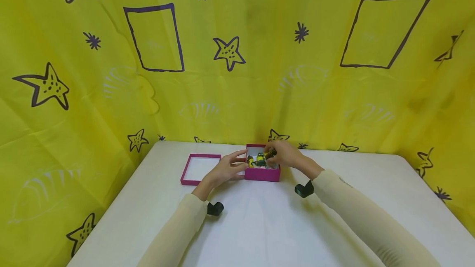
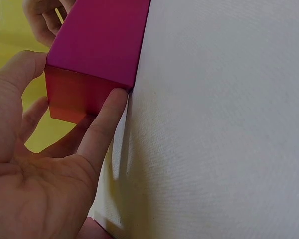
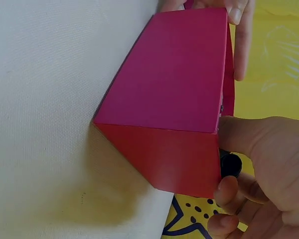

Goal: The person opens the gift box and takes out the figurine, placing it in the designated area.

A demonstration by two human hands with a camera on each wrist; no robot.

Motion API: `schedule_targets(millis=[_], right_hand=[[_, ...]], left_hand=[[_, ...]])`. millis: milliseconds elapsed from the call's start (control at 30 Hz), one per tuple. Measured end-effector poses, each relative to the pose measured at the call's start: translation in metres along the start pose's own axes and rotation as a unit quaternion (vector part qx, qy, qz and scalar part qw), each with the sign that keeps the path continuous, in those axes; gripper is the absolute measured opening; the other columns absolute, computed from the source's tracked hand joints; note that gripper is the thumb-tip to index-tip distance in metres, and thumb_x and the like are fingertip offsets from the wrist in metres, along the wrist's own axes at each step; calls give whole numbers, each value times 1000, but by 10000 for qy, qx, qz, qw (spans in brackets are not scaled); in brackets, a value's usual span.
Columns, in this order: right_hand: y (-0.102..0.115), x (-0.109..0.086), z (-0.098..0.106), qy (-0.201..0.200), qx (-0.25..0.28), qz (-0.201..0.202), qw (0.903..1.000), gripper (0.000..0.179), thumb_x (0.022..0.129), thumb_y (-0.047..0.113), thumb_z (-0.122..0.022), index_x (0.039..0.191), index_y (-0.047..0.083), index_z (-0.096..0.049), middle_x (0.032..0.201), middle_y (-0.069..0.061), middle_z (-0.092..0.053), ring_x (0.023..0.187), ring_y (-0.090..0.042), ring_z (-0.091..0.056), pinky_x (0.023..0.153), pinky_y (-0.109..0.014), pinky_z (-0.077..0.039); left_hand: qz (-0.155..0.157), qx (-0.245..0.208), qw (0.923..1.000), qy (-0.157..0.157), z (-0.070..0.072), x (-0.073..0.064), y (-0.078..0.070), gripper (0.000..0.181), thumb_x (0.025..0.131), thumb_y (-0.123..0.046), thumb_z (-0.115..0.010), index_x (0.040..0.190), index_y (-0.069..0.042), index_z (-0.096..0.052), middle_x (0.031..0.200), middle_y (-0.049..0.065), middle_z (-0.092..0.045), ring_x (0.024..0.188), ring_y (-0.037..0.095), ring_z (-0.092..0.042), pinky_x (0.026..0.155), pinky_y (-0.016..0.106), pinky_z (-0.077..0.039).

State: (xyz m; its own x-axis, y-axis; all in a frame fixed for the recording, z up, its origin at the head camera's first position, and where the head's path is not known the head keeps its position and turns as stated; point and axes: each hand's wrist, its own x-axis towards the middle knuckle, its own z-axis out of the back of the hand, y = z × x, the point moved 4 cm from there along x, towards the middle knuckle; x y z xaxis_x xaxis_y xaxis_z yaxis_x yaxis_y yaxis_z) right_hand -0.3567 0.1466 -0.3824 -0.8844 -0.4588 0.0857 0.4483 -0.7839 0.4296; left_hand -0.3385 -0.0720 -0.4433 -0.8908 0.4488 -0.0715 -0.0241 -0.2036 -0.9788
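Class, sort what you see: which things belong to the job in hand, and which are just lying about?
Likely in the job:
open pink box
toy figures inside it
left hand, touching the box
right hand, pinching a dark figure

Merely around:
shallow pink-rimmed tray, perhaps the box's lid
yellow curtain

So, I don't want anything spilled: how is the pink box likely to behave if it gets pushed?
The pink box probably keeps its shape, as its walls look flat and its edges crisp. Boxy and standing on the white table, it would likely slide rather than roll. Its top is open, so a hard shove might jostle the yellow figures inside.
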Motion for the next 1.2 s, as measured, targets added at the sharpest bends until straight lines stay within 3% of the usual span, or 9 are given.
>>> schedule_targets(millis=[567,833,1200], right_hand=[[4,-12,13,-323,412,729,9960,29,85,7,-84,111,4,-73,105,-10,-72,89,-27,-62,71,-32,-53],[-2,-17,13,-323,657,596,9955,30,84,10,-85,112,8,-74,111,-10,-71,76,-21,-58,65,-30,-53],[0,-35,20,-383,970,579,9929,32,83,11,-86,113,9,-76,111,-8,-72,71,-18,-54,61,-28,-50]], left_hand=[[-48,31,10000,-43,0,-1,-4,62,101,-19,-67,159,-22,-42,149,20,-50,130,35,-56,92,41,-59],[-32,76,10000,-36,-1,0,-3,63,102,-20,-67,159,-22,-41,150,19,-50,131,35,-56,93,42,-59],[-23,82,9999,-64,0,0,-3,64,101,-19,-68,159,-20,-41,150,19,-49,130,34,-56,91,41,-60]])
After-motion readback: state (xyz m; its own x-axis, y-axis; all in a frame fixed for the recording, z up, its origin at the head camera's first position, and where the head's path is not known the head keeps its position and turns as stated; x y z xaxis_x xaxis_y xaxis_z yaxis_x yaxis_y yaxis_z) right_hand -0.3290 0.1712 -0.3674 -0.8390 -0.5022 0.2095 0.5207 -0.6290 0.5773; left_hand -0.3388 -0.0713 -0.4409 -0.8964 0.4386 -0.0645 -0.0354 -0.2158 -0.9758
